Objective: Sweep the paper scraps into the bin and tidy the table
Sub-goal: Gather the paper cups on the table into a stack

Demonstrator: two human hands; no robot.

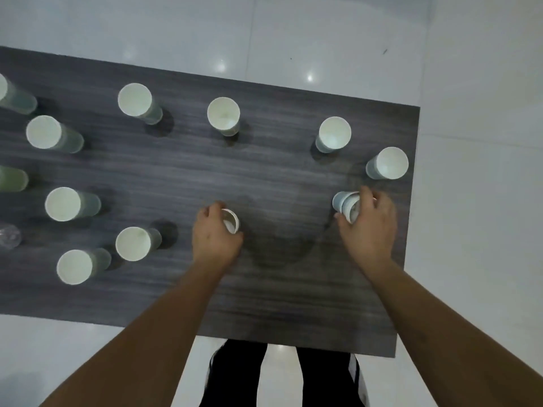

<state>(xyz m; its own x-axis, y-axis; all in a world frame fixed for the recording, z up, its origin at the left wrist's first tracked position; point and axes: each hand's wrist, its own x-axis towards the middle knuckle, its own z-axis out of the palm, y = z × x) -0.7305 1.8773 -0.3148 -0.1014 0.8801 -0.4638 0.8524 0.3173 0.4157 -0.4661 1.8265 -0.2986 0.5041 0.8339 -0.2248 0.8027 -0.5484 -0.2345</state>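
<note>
My legs in dark trousers [282,374] stand on pale glossy floor tiles [470,259] at the near edge of a dark grey wood-grain desk [264,304].

My left hand [213,237] curls round a small white paper cup [230,221] near the middle of the desk, closer to the near edge; it tilts, its mouth turned right.

My right hand [368,224] grips a nested pair of pale blue paper cups [346,204] by the right edge; their long axis leans left and away, base ends toward the far left.

Left of my hands, upright paper cups [133,243] stand scattered toward the left edge, mouths up.

Farther off, more upright ones run along the far edge, one [388,163] near the far right corner.

At the left edge sits something clear [10,236], too blurred to name.
</note>
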